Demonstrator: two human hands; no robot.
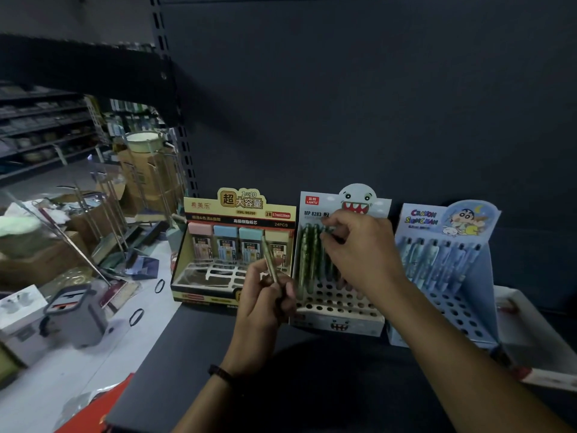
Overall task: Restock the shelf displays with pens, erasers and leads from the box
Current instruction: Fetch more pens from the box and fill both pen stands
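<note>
Three display stands sit in a row on the dark shelf (312,370). The yellow lead display (218,276) at the left holds several lead cases in its back row. The middle white monster pen display (337,310) has green pens (307,254) standing in its back holes. At the right is the blue cartoon pen display (452,295) with blue pens. My left hand (265,304) grips a bunch of green pens (269,260) in front of the two left displays. Over the monster display, my right hand (359,248) pinches the top of a green pen.
A white box (530,332) lies on the shelf to the right of the blue display. Left of the shelf, the floor is cluttered with cardboard boxes (146,173), a grey bin (75,314), dustpans and loose black rings (136,317). A red object (103,404) lies at the shelf's front left corner.
</note>
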